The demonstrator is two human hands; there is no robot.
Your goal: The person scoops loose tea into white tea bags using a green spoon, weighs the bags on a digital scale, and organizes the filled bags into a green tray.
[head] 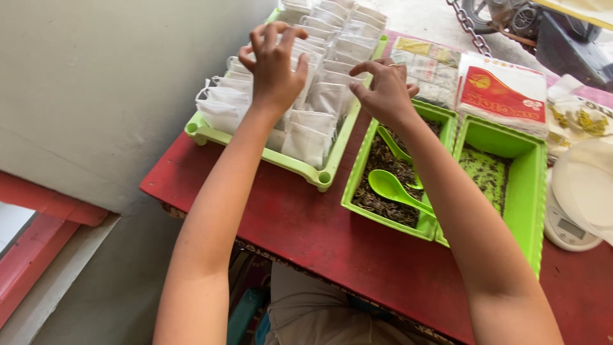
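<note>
Under both your arms lay the red table (306, 236), and beneath your hands sat a light green tray (300, 167) packed with rows of small white bags (306, 142). Just below your right wrist stood a green tub (357, 172) of dark dried leaves with two green spoons (391, 189) lying in it; a second green tub (527, 185), nearly bare, sat further to the right of that arm. Beyond your right hand lay a red and white packet (504, 92), and well to its right a white scale (575, 223). Your left hand (274, 67) hovered over the bags, fingers curled downward, and I could not tell if it gripped one. Your right hand (383, 89) had its fingers bent, fingertips at the bags; a hold was unclear.
</note>
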